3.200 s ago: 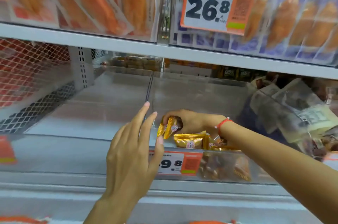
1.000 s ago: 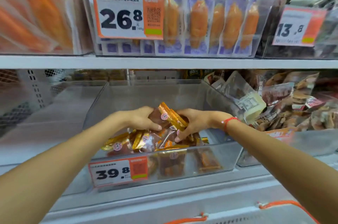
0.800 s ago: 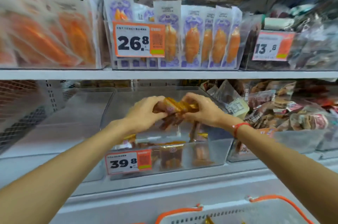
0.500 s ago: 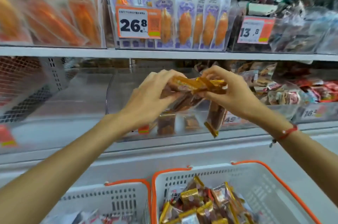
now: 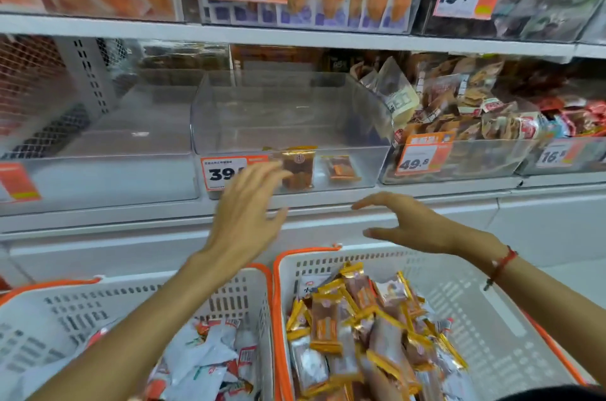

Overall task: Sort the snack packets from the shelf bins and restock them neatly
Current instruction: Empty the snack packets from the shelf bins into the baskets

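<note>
A clear plastic shelf bin (image 5: 229,112) with a 39.8 price tag holds two gold-edged brown snack packets (image 5: 300,168) at its front. Below it, a white basket with an orange rim (image 5: 492,318) is heaped with several of the same gold packets (image 5: 357,322). My left hand (image 5: 246,213) is open, fingers spread, in front of the bin's tag. My right hand (image 5: 410,223) is open too, hovering above the basket's back rim. Neither hand holds anything.
A second white basket (image 5: 65,318) at the lower left holds white and red packets. Another clear bin (image 5: 98,145) stands left of the 39.8 bin. Bins of mixed brown snacks (image 5: 465,118) fill the right. The upper shelf (image 5: 295,36) carries orange sausage packs.
Both hands held a bunch of gold packets lifted out of the bin; now those packets lie in the right basket and both hands are empty, open and raised toward the shelf.
</note>
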`<state>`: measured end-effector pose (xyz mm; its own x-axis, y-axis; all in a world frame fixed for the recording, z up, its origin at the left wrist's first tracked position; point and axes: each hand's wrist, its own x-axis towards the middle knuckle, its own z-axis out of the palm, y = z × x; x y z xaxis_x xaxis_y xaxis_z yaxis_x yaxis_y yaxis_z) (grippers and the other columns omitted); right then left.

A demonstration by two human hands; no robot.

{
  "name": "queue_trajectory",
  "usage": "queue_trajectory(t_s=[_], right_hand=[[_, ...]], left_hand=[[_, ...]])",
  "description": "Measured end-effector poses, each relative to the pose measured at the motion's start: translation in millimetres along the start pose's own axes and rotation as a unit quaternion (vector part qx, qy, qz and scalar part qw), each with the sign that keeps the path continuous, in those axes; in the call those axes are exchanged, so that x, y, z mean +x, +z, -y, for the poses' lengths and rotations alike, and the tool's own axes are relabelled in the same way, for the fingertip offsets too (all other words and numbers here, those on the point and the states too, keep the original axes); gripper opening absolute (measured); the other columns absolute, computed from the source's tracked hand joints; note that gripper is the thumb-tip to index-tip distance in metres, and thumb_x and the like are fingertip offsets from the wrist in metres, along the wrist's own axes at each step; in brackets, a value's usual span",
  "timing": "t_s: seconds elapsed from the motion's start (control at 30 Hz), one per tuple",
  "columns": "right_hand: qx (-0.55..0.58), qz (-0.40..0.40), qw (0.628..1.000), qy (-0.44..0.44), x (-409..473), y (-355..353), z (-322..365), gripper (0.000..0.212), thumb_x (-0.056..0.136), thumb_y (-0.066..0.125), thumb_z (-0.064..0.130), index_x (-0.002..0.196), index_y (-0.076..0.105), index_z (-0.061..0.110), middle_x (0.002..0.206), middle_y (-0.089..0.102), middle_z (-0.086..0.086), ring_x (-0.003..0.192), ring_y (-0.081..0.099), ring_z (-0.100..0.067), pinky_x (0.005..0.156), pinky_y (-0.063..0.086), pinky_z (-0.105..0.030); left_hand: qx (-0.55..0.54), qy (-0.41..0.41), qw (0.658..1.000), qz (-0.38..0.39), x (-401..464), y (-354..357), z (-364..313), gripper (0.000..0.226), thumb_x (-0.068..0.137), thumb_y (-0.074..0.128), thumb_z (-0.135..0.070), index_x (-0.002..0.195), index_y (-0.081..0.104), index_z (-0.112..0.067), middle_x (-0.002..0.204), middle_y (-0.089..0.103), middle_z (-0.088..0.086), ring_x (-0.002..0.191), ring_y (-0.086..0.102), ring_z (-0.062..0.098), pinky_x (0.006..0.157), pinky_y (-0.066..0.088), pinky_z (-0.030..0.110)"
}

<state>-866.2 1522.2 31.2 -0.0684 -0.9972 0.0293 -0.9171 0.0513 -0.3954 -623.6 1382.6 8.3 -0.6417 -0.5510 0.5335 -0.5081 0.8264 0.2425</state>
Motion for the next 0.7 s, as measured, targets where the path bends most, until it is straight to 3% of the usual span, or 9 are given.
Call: queue_trajectory(t_s=[0.07, 0.13, 0.27, 0.33, 0.4, 0.57, 0.63, 0.7], right_hand=[[0.040, -0.070, 0.996, -0.046, 17.0, -14.9, 21.4, 0.028, 0.088, 0.068, 0.026, 0.116, 0.064, 0.030, 0.123, 0.061, 0.013, 0.115, 0.054, -0.002, 0.100, 0.044, -0.029], [0.072, -0.131, 0.983, -0.104, 41.7, -31.1, 50.1, 0.019, 0.089, 0.067, 0.018, 0.107, 0.070, 0.025, 0.110, 0.067, 0.011, 0.101, 0.061, -0.002, 0.090, 0.049, -0.023], [0.070, -0.161, 0.973, -0.149, 127.8, -53.8, 89.2, 0.014, 0.090, 0.065, 0.013, 0.098, 0.072, 0.020, 0.096, 0.071, 0.008, 0.090, 0.065, -0.008, 0.082, 0.050, -0.023], [0.010, -0.107, 0.987, -0.124, 182.9, -53.8, 91.6, 0.016, 0.089, 0.066, 0.017, 0.103, 0.072, 0.019, 0.097, 0.072, 0.003, 0.091, 0.065, -0.014, 0.084, 0.049, -0.028], [-0.060, -0.008, 0.995, -0.079, 223.7, -42.9, 88.5, 0.027, 0.091, 0.065, 0.025, 0.116, 0.068, 0.016, 0.112, 0.070, -0.003, 0.099, 0.063, -0.015, 0.090, 0.046, -0.025], [-0.089, 0.207, 0.974, -0.026, 287.7, -4.2, 107.5, 0.070, 0.090, 0.057, 0.053, 0.147, 0.037, 0.017, 0.150, 0.040, 0.001, 0.137, 0.039, -0.020, 0.112, 0.028, -0.030], [-0.103, 0.251, 0.962, -0.029, 300.4, 11.6, 119.3, 0.072, 0.089, 0.057, 0.055, 0.148, 0.034, 0.020, 0.150, 0.040, 0.000, 0.136, 0.039, -0.019, 0.111, 0.028, -0.030], [-0.112, 0.275, 0.955, -0.020, 308.4, 27.4, 122.2, 0.066, 0.088, 0.064, 0.049, 0.143, 0.042, 0.019, 0.135, 0.054, -0.004, 0.115, 0.056, -0.017, 0.098, 0.042, -0.024]], left_hand=[[0.034, -0.022, 0.992, -0.118, 6.2, -24.2, 31.4, 0.046, 0.086, 0.068, -0.022, 0.130, 0.055, -0.018, 0.141, 0.049, 0.002, 0.131, 0.040, 0.022, 0.106, 0.034, 0.040], [0.063, -0.054, 0.982, -0.171, 15.7, -42.0, 64.8, 0.046, 0.092, 0.059, -0.031, 0.135, 0.052, -0.017, 0.144, 0.046, 0.003, 0.133, 0.037, 0.023, 0.108, 0.033, 0.042], [0.054, -0.111, 0.987, -0.105, 36.8, -41.2, 109.8, 0.062, 0.095, 0.028, -0.054, 0.147, 0.038, -0.023, 0.153, 0.035, -0.005, 0.141, 0.029, 0.017, 0.113, 0.029, 0.039], [0.043, -0.117, 0.987, -0.097, 37.8, -28.7, 117.8, 0.062, 0.095, 0.023, -0.053, 0.150, 0.032, -0.025, 0.155, 0.031, -0.008, 0.139, 0.033, 0.014, 0.113, 0.027, 0.036], [0.057, -0.107, 0.984, -0.129, 33.6, -16.3, 114.8, 0.057, 0.097, 0.026, -0.044, 0.149, 0.034, -0.025, 0.155, 0.032, -0.010, 0.133, 0.039, 0.013, 0.110, 0.026, 0.034], [0.035, -0.107, 0.976, -0.187, 37.1, -8.0, 117.4, 0.054, 0.093, 0.031, -0.034, 0.147, 0.038, -0.026, 0.152, 0.038, -0.011, 0.134, 0.040, 0.011, 0.105, 0.027, 0.030], [0.040, -0.104, 0.975, -0.194, 37.0, -5.5, 119.7, 0.054, 0.093, 0.032, -0.032, 0.147, 0.038, -0.026, 0.152, 0.037, -0.010, 0.135, 0.040, 0.011, 0.105, 0.025, 0.029], [0.048, -0.100, 0.973, -0.202, 36.6, -3.4, 120.2, 0.054, 0.093, 0.033, -0.031, 0.146, 0.039, -0.026, 0.152, 0.037, -0.010, 0.135, 0.040, 0.012, 0.107, 0.025, 0.030]])
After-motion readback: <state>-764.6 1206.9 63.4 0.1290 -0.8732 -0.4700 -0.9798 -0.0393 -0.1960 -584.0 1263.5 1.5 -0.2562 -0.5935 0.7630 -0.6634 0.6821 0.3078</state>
